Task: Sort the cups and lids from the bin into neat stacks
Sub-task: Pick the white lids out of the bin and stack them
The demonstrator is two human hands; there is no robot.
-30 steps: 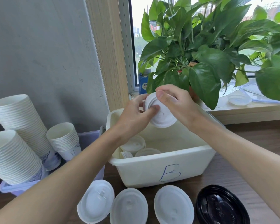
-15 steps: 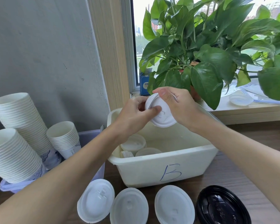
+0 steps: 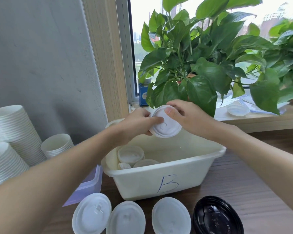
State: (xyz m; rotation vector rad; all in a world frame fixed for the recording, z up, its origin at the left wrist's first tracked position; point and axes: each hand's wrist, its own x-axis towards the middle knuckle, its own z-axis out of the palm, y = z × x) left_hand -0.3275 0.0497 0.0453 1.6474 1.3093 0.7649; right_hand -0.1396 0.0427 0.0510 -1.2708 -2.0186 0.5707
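Both hands meet at the centre of the frame, above the far rim of the bin [image 3: 161, 181], holding one white lid [image 3: 166, 123] between them. The left hand [image 3: 135, 123] grips the lid's left edge, thumb pressed on its top face and the other fingers curled behind it. The right hand [image 3: 188, 115] pinches the upper right edge, thumb on the face, fingers wrapped over the rim. The lid tilts toward the viewer, its raised face showing.

The bin is a cream tub marked with a blue "B" on its near wall, standing on the wooden table [image 3: 243, 191]. Low in its left corner lie a few more white lids [image 3: 130, 154], jumbled against each other; how many I cannot tell.

Along the bottom of the frame, on the table in front of the bin, sits a row of three white lid piles [image 3: 126, 218] side by side, and at their right a black lid [image 3: 217, 217].

At the left edge stand tilted stacks of white paper cups [image 3: 12, 132], two tall and one short stack [image 3: 57, 146], leaning inside a pale purple tray [image 3: 88, 186] that touches the bin's left side.

Behind the hands a leafy plant [image 3: 201, 70] fills the window sill in the upper right, with a clear lid [image 3: 238, 109] lying on the sill at the right.
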